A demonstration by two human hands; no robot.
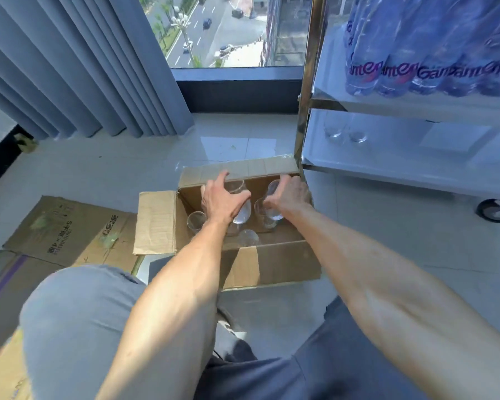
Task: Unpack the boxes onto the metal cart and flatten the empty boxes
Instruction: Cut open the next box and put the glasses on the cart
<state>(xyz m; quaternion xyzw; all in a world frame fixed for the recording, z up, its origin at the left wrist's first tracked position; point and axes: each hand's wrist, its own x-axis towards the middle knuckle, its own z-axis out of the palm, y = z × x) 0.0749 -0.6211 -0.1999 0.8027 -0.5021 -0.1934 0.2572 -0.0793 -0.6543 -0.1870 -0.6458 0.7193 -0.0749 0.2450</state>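
Both hands reach into the open cardboard box (272, 264) on the floor: the left hand (221, 202) curls round a clear glass (241, 210), the right hand (290, 197) round another glass (272, 207), whose lower part blurs into its neighbours. More glasses (196, 222) stand in the box, partly hidden by the forearms. Left of the box lie flattened boxes (67, 229); right of and beyond it stands the metal cart (387, 171), cut off at the frame edge, bearing two faint glasses on its lower shelf and wrapped water bottles (433, 47) above.

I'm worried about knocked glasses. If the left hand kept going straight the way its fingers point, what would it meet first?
Probably the clear glass right at the left hand's fingertips; the far wall of the open box lies just behind it. Depth is hard to judge, so the fingers may already touch the glass.
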